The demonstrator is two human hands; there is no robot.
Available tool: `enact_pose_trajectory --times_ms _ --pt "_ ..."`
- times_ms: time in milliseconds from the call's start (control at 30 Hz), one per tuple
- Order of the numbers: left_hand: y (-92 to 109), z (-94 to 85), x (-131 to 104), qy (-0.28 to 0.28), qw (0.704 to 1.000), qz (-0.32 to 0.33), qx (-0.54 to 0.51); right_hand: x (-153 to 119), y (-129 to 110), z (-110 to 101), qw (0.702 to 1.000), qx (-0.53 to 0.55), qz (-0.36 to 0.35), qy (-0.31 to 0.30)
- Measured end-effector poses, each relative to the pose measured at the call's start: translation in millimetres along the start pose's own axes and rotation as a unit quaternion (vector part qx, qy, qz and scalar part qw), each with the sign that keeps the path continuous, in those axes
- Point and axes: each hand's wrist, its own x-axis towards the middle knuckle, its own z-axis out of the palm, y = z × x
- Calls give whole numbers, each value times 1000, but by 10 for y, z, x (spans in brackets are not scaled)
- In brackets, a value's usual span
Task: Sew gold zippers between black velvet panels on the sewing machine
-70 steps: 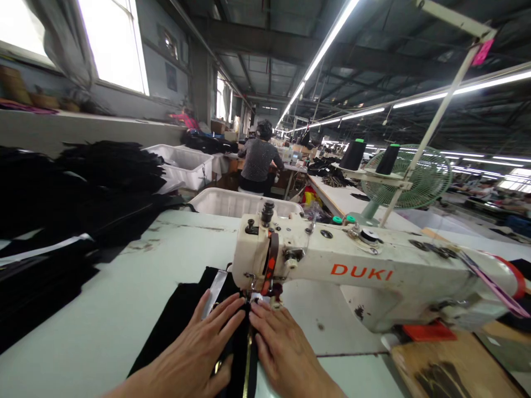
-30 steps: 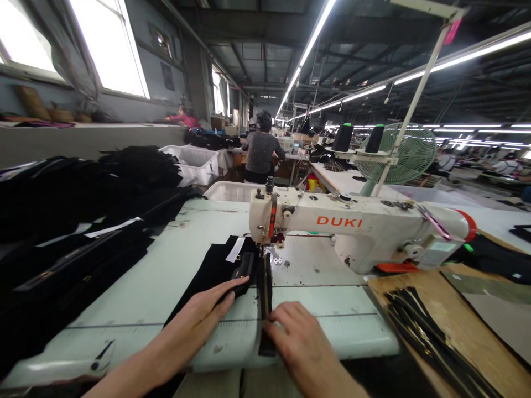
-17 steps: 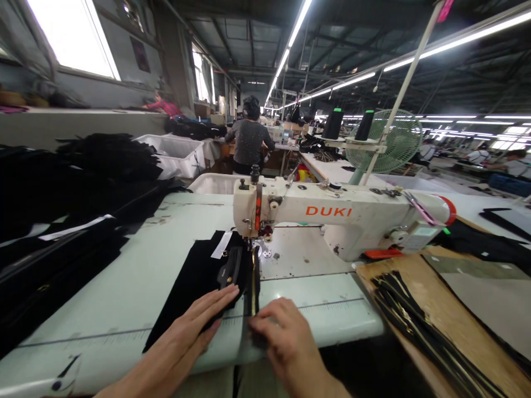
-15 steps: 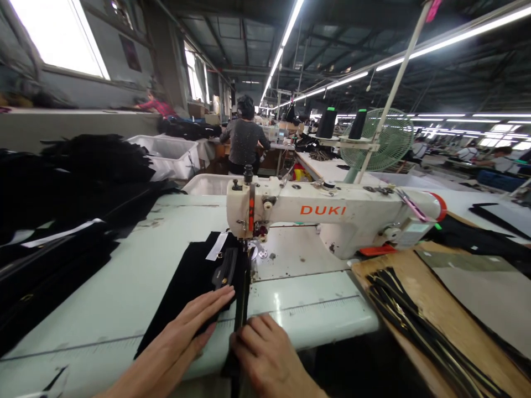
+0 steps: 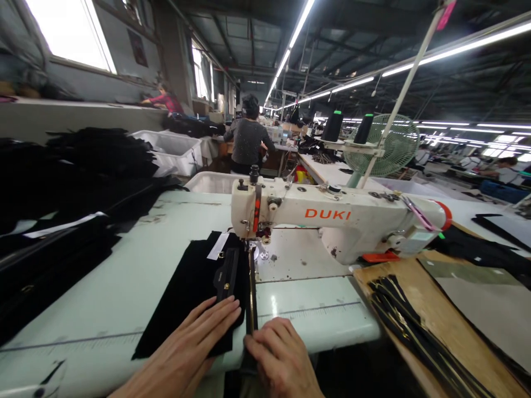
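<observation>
A black fabric panel (image 5: 178,298) lies on the pale green table, its upper right edge by the needle of the sewing machine (image 5: 290,207). On the panel are a white strip (image 5: 218,246) and a black piece with a small gold fitting (image 5: 226,273). My left hand (image 5: 203,331) rests flat on the panel with fingers stretched out. To its right, a black zipper tape (image 5: 251,293) with gold teeth runs from under the presser foot toward me. My right hand (image 5: 280,354) pinches the tape's near end at the table's front edge.
More zippers (image 5: 398,309) lie bundled on a brown board (image 5: 373,271) at the right. Black fabric pieces (image 5: 95,160) are piled at the left. Behind the machine are a white bin (image 5: 207,182), thread cones (image 5: 333,127), a green fan (image 5: 398,146) and a seated person (image 5: 251,138).
The zipper tape has swung slightly right and turned, so its gold teeth show more clearly and a gap opens beside the panel. The camera view has shifted a little.
</observation>
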Motion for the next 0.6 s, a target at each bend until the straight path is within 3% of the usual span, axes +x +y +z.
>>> enact_pose_trajectory --times_ms 133,367,600 --pt "124 -27 44 7 999 30 24 -20 -91 118 999 3 3 53" --pt "122 -53 79 5 994 69 89 -21 -123 88 999 -8 10 39" --pt "28 -44 46 -82 995 39 30 -11 -107 100 999 -15 -4 49"
